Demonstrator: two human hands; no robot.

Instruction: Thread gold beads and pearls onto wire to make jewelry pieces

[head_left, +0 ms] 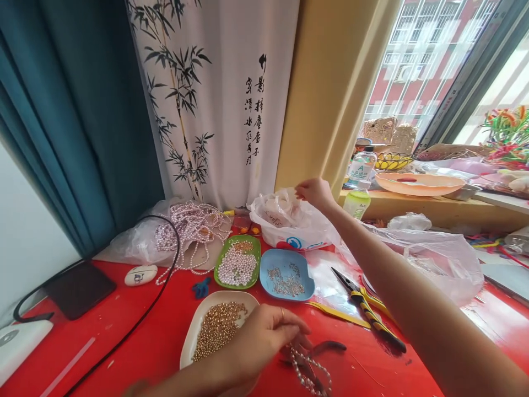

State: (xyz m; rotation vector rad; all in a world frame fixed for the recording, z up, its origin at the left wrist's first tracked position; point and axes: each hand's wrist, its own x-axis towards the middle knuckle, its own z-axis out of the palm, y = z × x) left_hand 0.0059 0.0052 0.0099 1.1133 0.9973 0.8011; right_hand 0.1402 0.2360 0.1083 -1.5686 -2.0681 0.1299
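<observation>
Head view
Bead strand (309, 370): small pearly beads in a loop, long axis running from the fingers down-right toward the near table edge, lying on the red table (136, 353).
Left hand (264, 336): fingers closed, pinching the strand's upper end.
Right hand (316, 192): fingertips pinched on the rim of the white plastic bag (289, 220).
Pliers (366, 309): yellow-black handles, tip pointing up-left.

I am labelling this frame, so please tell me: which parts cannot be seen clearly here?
- Head view: left hand fingertips, hidden behind the pearl strand.
- White plastic bag contents: blurred by the plastic under the right hand.
- Blue dish pieces: too small.
</observation>
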